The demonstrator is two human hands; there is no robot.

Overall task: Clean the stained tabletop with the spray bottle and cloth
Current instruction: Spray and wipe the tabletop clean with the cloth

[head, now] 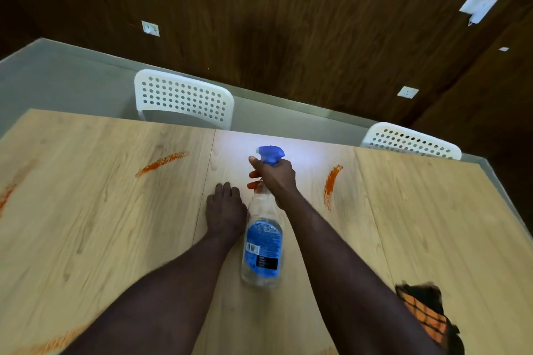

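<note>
Pale wooden tabletop [115, 239] — orange stains [161, 163], checked cloth [427, 314] at near right

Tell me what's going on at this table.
A person is at a wooden table marked with orange stains. The right hand grips a spray bottle by its neck, while the left hand rests flat on the table beside it. An orange-and-black cloth lies untouched at the near right. The stains are not yet wiped.

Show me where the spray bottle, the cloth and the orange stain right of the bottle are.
spray bottle [263, 245]: head view, on its blue label.
cloth [426, 315]: head view, on its orange checked part.
orange stain [331, 184]: head view, mid-streak.
</note>
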